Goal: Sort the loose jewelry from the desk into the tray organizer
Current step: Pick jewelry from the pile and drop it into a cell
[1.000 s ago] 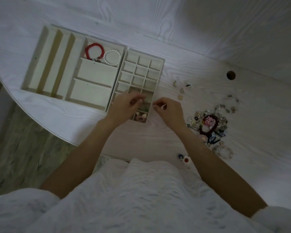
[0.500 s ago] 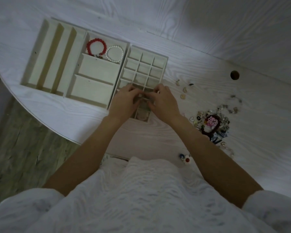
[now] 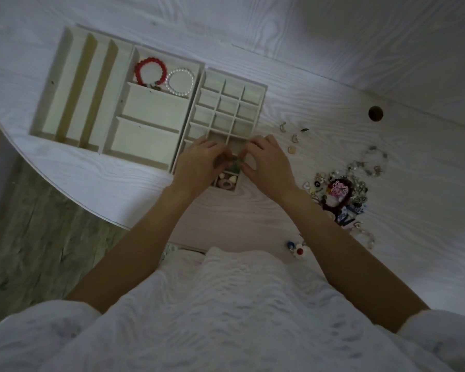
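Both hands meet over the small-celled tray [image 3: 255, 88]: the left hand [image 3: 199, 162] and right hand [image 3: 266, 162] pinch a small greenish piece [image 3: 235, 163] between curled fingertips. Loose jewelry [image 3: 338, 189] lies near the counter's right edge.

A pale compartmented tray organizer [image 3: 156, 108] lies flat on the desk, a red bead bracelet [image 3: 147, 71] and white pearl bracelet [image 3: 180, 81] sharing one section. A heap of mixed loose jewelry [image 3: 338, 191] lies well apart.
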Available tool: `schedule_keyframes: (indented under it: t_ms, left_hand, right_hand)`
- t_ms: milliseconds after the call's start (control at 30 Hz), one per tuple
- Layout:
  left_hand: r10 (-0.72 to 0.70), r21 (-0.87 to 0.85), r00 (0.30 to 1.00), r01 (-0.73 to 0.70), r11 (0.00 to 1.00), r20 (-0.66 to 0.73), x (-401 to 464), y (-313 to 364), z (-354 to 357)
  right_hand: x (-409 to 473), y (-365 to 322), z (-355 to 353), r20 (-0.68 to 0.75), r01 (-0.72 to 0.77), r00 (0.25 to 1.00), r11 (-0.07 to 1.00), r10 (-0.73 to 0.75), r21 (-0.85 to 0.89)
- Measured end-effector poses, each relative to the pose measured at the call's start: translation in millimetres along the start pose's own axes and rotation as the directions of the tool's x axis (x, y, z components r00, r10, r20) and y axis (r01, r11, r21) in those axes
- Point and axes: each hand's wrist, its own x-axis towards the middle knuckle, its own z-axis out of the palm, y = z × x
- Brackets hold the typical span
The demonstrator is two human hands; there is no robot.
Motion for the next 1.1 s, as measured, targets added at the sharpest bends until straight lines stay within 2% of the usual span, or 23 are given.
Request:
schedule_keyframes:
  t_ms: [167, 267, 500, 633, 767, 933, 1033, 1100]
  left_hand:
    - [-0.042, -0.069, 0.996, 0.048, 0.996, 0.074, 2, 0, 2]
    - [-0.058, -0.1, 0.997, 0.062, 0.993, 0.049, -1, -3, -2]
    - [-0.108, -0.051, 0.994, 0.109, 0.993, 0.017, -3, -3, -1]
    - [-0.104, -0.003, 0.995, 0.104, 0.995, 0.003, 0, -1, -2]
    - [-0.102, -0.039, 0.995, 0.102, 0.994, -0.005, -1, -1, -2]
    - [-0.186, -0.126, 0.982, 0.183, 0.975, -0.017, -3, -9, -3]
    - [-0.125, -0.032, 0.991, 0.124, 0.992, -0.042, -1, -5, -3]
    - [-0.073, 0.063, 0.996, 0.077, 0.995, -0.06, 1, -1, -1]
  right_hand:
    - [-4, -4, 3, 0.036, -0.021, 0.999, 0.999, 0.02, 0.027]
    - [-4, -7, 3, 0.016, -0.044, 0.999, 0.999, 0.044, 0.029]
    - [1, -9, 8, -0.059, -0.091, 0.995, 0.983, 0.082, -0.16]
    - [2, -9, 6, -0.146, -0.098, 0.986, 0.986, 0.078, -0.131]
    - [0, -7, 3, -0.096, -0.083, 0.993, 0.993, 0.074, -0.085]
    - [-4, -4, 2, -0.094, -0.037, 0.995, 0.994, 0.027, -0.1]
    - [-8, 0, 2, -0.081, -0.079, 0.994, 0.996, 0.074, -0.051]
    - [-8, 1, 2, -0.07, -0.052, 0.996, 0.997, 0.049, -0.052]
